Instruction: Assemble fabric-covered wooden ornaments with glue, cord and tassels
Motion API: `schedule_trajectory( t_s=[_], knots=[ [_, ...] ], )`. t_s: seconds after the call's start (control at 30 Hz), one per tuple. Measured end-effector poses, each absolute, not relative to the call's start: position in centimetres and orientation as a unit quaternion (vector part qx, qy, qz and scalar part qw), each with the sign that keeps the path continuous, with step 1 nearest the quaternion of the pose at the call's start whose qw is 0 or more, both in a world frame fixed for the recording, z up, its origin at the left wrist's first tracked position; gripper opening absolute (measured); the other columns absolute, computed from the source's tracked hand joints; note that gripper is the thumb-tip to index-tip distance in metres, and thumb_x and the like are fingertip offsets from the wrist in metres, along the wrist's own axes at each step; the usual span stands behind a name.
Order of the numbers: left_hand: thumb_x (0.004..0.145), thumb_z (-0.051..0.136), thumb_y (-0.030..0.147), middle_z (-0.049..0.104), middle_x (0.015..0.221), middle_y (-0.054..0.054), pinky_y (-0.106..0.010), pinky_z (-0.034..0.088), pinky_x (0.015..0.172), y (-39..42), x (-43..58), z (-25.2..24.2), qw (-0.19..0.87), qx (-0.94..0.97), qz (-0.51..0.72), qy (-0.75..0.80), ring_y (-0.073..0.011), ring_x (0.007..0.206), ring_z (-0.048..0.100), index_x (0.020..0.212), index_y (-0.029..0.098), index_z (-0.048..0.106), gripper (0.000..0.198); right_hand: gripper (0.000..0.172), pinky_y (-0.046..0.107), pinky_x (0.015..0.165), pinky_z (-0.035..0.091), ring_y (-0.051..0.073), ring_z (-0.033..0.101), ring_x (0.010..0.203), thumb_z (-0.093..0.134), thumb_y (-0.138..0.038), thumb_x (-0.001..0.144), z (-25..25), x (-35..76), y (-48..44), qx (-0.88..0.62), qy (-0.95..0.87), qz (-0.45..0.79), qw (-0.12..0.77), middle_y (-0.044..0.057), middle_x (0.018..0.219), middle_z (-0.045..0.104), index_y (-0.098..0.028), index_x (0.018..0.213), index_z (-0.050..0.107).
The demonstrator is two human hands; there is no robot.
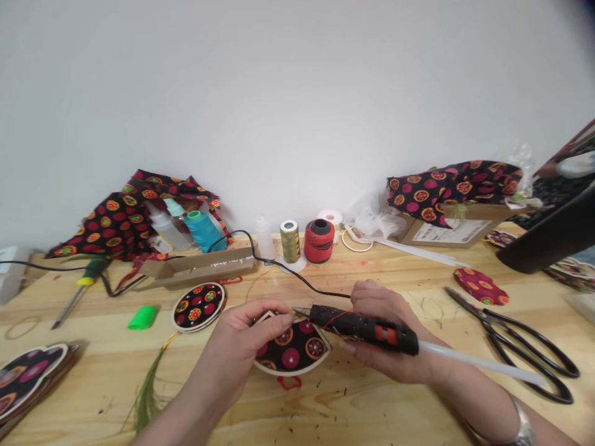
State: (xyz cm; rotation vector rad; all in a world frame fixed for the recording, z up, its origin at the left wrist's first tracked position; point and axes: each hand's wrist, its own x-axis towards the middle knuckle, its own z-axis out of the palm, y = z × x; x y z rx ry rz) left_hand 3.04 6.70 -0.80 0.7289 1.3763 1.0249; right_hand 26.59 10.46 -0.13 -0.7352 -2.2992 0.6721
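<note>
A tasselled disc (199, 306) is lying left of the left hand (246, 337), by which a patterned panel (290, 357) is being pinched at the table's (367, 418) near middle, its long axis running left to right, curved edge facing nearward. The panel's upper edge is being partly hidden by a glue gun (365, 328), grasped in the right hand (387, 303), nozzle (302, 311) pointing left; black scissors (487, 316) are being overlapped by its glue stick (478, 362).

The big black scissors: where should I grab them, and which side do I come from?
I'd take the handle loops, coming in from the right. The scissors lie flat, blades pointing away and left, so the loops face the near right, away from the sharp tips. Mind the glue stick, which crosses the nearer loop in this view.
</note>
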Motion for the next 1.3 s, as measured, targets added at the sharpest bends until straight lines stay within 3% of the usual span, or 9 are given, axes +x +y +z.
schedule_trajectory(
  t_s=[1.3],
  knots=[
    [0.052, 0.086, 0.038, 0.069, 0.062, -0.001, -0.024, 0.045, 0.051, 6.63, 3.22, -0.65, 0.589, 0.322, 0.447, 0.591, -0.0142, 0.053, 0.06, 0.074, 0.019, 0.075, 0.031, 0.031, 0.03, 0.058, 0.031, 0.014, 0.042, 0.059, 0.06, -0.034, 0.084, 0.25, 26.56, 10.69, -0.283, -0.874, 0.24, 0.313, -0.002, 0.055, 0.047, -0.02, 0.061, 0.046]
  ],
)
